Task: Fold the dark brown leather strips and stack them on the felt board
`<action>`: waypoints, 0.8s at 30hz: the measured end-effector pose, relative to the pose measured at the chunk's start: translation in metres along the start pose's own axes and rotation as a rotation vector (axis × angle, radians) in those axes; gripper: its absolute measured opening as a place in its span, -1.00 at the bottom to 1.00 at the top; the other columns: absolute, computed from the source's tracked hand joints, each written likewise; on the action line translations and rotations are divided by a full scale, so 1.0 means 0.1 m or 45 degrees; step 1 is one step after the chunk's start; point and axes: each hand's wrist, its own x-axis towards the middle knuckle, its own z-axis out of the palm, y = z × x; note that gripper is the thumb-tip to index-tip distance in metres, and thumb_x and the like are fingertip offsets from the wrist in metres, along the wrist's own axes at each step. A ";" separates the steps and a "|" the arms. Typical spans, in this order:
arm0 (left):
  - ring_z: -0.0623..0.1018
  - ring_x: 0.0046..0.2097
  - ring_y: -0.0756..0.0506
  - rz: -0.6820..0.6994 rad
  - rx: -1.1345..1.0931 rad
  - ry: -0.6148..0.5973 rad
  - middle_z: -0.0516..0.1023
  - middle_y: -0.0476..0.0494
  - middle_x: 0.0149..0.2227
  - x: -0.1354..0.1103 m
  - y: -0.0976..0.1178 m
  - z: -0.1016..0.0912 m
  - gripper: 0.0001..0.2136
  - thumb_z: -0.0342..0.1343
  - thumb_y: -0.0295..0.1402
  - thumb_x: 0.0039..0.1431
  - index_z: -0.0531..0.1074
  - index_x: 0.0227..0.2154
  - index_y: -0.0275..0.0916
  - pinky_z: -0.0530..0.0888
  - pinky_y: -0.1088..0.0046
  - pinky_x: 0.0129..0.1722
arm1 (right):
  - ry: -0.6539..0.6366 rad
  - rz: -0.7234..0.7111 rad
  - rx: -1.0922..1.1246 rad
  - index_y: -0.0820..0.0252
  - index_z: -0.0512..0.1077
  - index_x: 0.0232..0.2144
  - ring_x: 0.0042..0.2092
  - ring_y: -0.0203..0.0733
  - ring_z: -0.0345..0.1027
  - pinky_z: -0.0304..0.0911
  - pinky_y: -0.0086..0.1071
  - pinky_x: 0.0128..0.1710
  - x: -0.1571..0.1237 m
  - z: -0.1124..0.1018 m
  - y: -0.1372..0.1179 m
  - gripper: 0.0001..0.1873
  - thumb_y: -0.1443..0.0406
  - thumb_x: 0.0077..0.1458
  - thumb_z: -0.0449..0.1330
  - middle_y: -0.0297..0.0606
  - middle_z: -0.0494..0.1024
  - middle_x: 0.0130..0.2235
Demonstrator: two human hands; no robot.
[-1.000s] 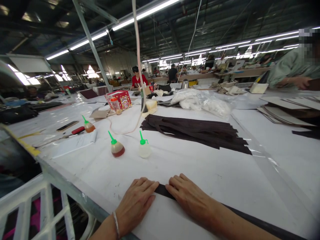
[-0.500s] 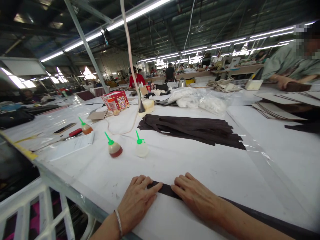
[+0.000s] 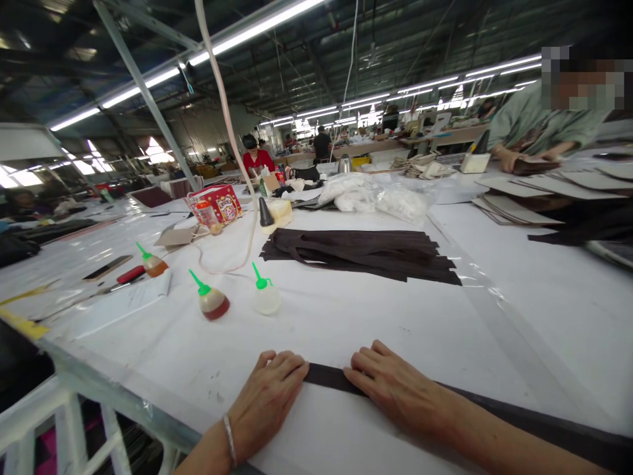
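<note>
The left hand (image 3: 271, 390) hides one end of a dark strip (image 3: 329, 378), the right hand (image 3: 388, 382) and forearm (image 3: 465, 422) mask its middle, picture edges crop strip and crate (image 3: 34, 406), and writing on a paper (image 3: 126, 305) is illegible.

Left hand (image 3: 271, 399)'s on one end of a dark strip (image 3: 329, 378), right hand (image 3: 393, 382)'s a bit further along it, all flat on the white worktop (image 3: 346, 320). Just past them: two green-tipped squeeze bottles (image 3: 214, 305), plus a messy pile of dark strips (image 3: 356, 256) near those.
</note>
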 end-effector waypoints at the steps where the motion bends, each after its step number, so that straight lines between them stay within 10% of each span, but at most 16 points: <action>1: 0.42 -0.07 -0.08 0.013 -0.032 -0.052 0.48 -0.05 -0.12 0.03 0.00 -0.01 -0.69 -0.08 -0.52 0.31 0.32 0.05 -0.11 0.24 0.30 -0.02 | 0.001 0.001 -0.005 0.21 0.36 -0.21 -0.25 -0.16 0.18 0.01 -0.26 -0.15 -0.02 -0.01 0.01 -0.80 0.51 0.22 0.01 -0.26 0.36 -0.27; 12: 0.39 -0.10 -0.11 0.092 0.120 -0.181 0.43 -0.02 -0.20 0.14 0.05 -0.02 -0.53 -0.04 -0.53 0.28 0.20 0.17 0.08 0.10 0.21 0.00 | 0.005 0.002 -0.060 0.23 0.35 -0.22 -0.29 -0.15 0.15 0.03 -0.26 -0.15 -0.29 -0.06 0.07 -0.85 0.48 0.23 0.02 -0.25 0.35 -0.29; 24: 0.37 0.05 -0.16 0.123 0.157 0.322 0.42 -0.15 0.02 0.24 0.18 -0.02 -0.61 -0.19 -0.66 0.21 0.46 -0.15 -0.14 0.20 0.19 -0.01 | 0.028 0.014 -0.028 0.25 0.34 -0.24 -0.31 -0.19 0.13 0.04 -0.28 -0.14 -0.57 -0.13 0.11 -0.79 0.52 0.26 -0.06 -0.26 0.33 -0.30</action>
